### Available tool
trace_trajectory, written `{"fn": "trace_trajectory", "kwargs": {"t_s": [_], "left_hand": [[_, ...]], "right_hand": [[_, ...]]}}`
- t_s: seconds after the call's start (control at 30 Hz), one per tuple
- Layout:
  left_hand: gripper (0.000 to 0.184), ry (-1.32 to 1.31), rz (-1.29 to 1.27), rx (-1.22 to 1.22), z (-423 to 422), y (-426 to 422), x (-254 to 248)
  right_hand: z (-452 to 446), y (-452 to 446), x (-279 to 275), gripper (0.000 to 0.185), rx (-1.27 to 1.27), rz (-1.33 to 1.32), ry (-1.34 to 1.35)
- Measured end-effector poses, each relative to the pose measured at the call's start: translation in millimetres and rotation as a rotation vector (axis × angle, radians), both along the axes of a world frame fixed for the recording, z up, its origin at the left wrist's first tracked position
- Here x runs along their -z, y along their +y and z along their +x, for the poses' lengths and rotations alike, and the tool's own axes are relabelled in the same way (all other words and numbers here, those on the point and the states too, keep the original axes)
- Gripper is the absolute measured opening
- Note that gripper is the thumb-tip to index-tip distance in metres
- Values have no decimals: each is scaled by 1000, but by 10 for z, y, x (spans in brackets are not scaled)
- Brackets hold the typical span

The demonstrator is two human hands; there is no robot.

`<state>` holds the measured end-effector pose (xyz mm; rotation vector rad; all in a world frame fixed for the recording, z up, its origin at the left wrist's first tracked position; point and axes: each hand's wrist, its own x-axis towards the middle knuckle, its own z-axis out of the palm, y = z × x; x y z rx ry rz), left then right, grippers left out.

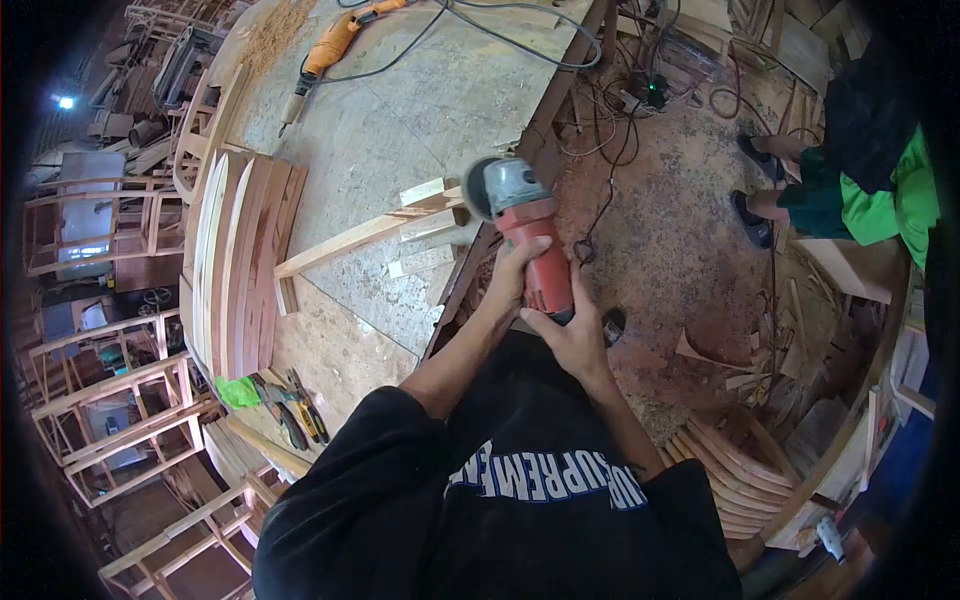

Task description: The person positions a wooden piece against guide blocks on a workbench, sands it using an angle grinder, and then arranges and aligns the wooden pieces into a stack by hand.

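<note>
A red and grey angle grinder [548, 268] is held up in front of my body at the bench edge. My left hand [516, 268] grips its red body from the left. Lower down, my right hand [572, 322] is closed around the rear end of the same grinder. The disc [479, 190] at its head faces left, near the end of a long wooden strip [365, 237]. That strip lies across the bench, with small wood blocks [424, 262] beside it. Whether disc and wood touch, I cannot tell.
An orange power tool [328, 48] with its cord lies on the workbench [400, 110]. Curved wooden slats [235, 260] are stacked at left, near pliers [300, 400]. At right a person in a green top [885, 200] stands among cables and offcuts. More curved slats [725, 475] sit at lower right.
</note>
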<state>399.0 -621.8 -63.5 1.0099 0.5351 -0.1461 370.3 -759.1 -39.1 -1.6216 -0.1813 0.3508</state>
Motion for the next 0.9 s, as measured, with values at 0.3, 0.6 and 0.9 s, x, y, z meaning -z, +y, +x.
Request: {"fn": "trace_trajectory", "kwargs": {"t_s": [0.3, 0.6, 0.9], "left_hand": [[26, 116, 214, 117, 256, -441, 195], [30, 96, 150, 196, 67, -511, 61], [47, -27, -59, -57, -305, 43, -270]], "right_hand": [[18, -321, 528, 65, 77, 229, 357], [-140, -398, 275, 74, 104, 219, 275], [-181, -1, -220, 94, -75, -128, -48]]}}
